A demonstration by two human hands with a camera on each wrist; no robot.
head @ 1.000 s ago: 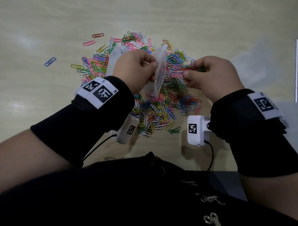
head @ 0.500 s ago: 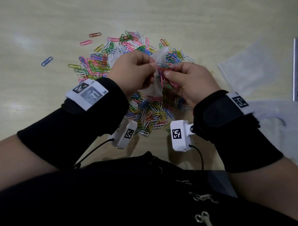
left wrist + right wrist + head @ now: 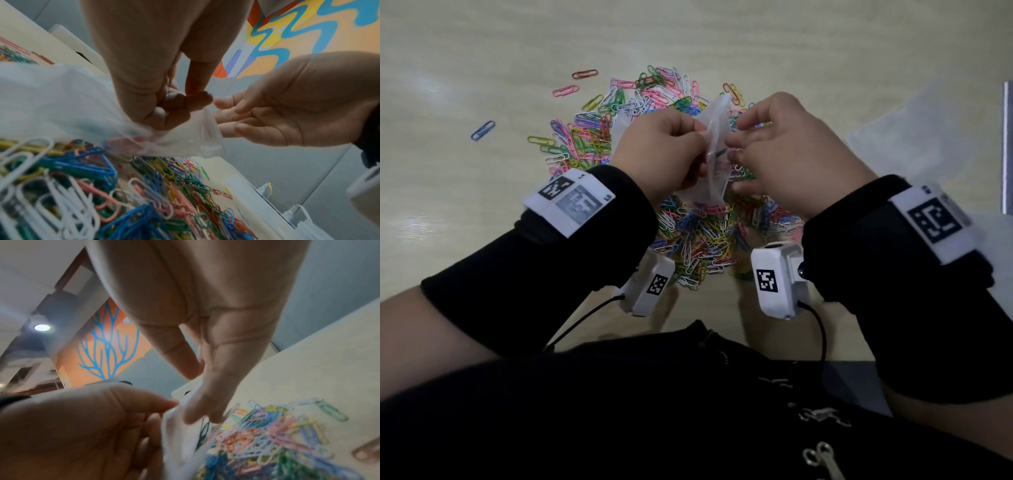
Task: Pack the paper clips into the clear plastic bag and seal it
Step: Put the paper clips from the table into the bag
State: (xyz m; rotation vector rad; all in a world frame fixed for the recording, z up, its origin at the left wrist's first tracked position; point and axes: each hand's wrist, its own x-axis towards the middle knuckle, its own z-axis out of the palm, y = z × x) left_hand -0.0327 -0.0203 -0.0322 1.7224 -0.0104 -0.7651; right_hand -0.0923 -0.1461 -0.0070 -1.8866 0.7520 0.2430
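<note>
Pinching the mouth of the clear plastic bag (image 3: pixel 714 150) between curled thumb and fingers, the person's left hand (image 3: pixel 661 150) held it up above the heap of paper clips (image 3: pixel 698 236) that lay spread on the pale table (image 3: pixel 482 44) under and beyond both hands. The bag hung down from that grip, crumpled, with its lower end just over the clips; from the left wrist it showed as a hazy film (image 3: pixel 68 104) draped below the knuckles of the left hand (image 3: pixel 144 68), and a few coloured clips seemed to sit inside it, though the plastic was too cloudy to be sure.

The right hand (image 3: pixel 787 154) was right beside the bag, on the side away from the left hand, its fingers loosely spread and fairly straight, fingertips at the bag's edge. From the left wrist its palm (image 3: pixel 287 104) faced the bag with nothing visible in it. From the right wrist the fingertips (image 3: pixel 195 412) touched the white rim of the bag (image 3: pixel 180 439), but blur kept me from telling whether they gripped it.

A lone blue clip (image 3: pixel 482 130) lay well out to the left of the left hand. More clear bags (image 3: pixel 928 137) lay flat beyond the right hand.
</note>
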